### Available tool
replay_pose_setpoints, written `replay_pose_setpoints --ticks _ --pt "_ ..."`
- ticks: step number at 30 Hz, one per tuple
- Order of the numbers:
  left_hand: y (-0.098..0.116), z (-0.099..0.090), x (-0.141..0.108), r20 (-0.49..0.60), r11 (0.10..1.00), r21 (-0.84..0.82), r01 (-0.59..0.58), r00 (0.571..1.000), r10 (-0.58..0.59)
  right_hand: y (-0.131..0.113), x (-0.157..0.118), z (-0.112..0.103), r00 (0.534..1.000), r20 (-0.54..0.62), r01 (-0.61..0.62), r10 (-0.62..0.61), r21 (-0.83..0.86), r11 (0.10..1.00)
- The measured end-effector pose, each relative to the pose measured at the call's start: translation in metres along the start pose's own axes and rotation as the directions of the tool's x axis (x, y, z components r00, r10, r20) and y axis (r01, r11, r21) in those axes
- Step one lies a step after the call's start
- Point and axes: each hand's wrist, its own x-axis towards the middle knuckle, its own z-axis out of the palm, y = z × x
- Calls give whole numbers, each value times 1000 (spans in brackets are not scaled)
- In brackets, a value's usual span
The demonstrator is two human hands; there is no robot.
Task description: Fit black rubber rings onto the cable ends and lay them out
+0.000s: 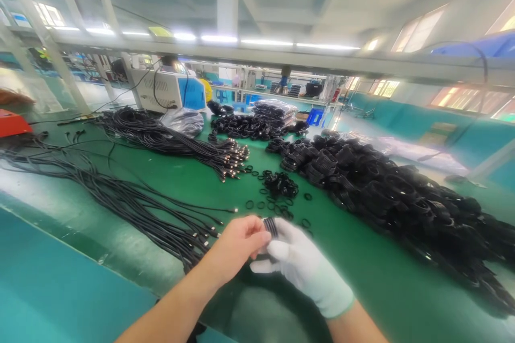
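Right hand (301, 260), white-gloved, curls its fingers on a small black coil (271, 228); left hand (237, 238), bare, pinches its left side. Coil sits between the hands, above the near middle of the green bench (378, 289). Pile of coiled black cables (374, 182) runs along the right, near to far. Loose black cables (120, 198) near left, cable bundle (169, 139) far left. Small black rings (281, 185) mid-bench, beyond the hands. Step looks like two-handed handling of the coil; next move likely calls for a firm pinch keeping the loops together.
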Motion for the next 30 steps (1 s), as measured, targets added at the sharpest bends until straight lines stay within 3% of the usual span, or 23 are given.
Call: replay_pose_setpoints --ticks 2,5,8,11,14,16,19,20,22,24,25,28,30 --pt "1 -5 0 -94 976 202 -82 990 102 0 0 0 1000 2 -7 7 9 1000" --pt "0 -7 0 -147 855 461 -239 929 339 -1 0 4 999 29 -18 18 -24 1000" --pt "-7 -3 1 -114 754 573 -321 880 462 -2 0 8 999 27 -29 31 -72 997" --pt "-15 4 5 -164 736 584 -343 838 521 1 0 8 1000 14 -7 7 -54 999" --pt "-16 9 10 -246 771 553 -314 823 512 7 0 1 1000 20 12 -13 44 999" --pt "-8 7 14 -241 796 546 -263 861 449 9 0 -5 999 48 -24 17 152 988" --pt "8 -8 20 -86 863 452 -224 952 292 10 0 -11 989 121 -123 84 363 923" --pt "13 -16 22 2 887 398 -236 967 257 9 0 -11 984 149 -153 99 416 897" --pt "19 -29 26 197 914 299 -276 955 224 9 2 -9 970 199 -219 142 454 863" --pt "20 -38 28 325 923 257 -286 925 196 9 3 -6 966 194 -238 170 416 878" --pt "19 -40 29 338 924 261 -279 923 183 9 4 -5 974 155 -210 162 370 905" --pt "11 -38 29 227 913 318 -254 956 187 12 6 -1 999 -22 -43 47 173 984" --pt "7 -34 29 174 910 326 -258 962 211 15 7 -1 997 -79 3 5 105 994"
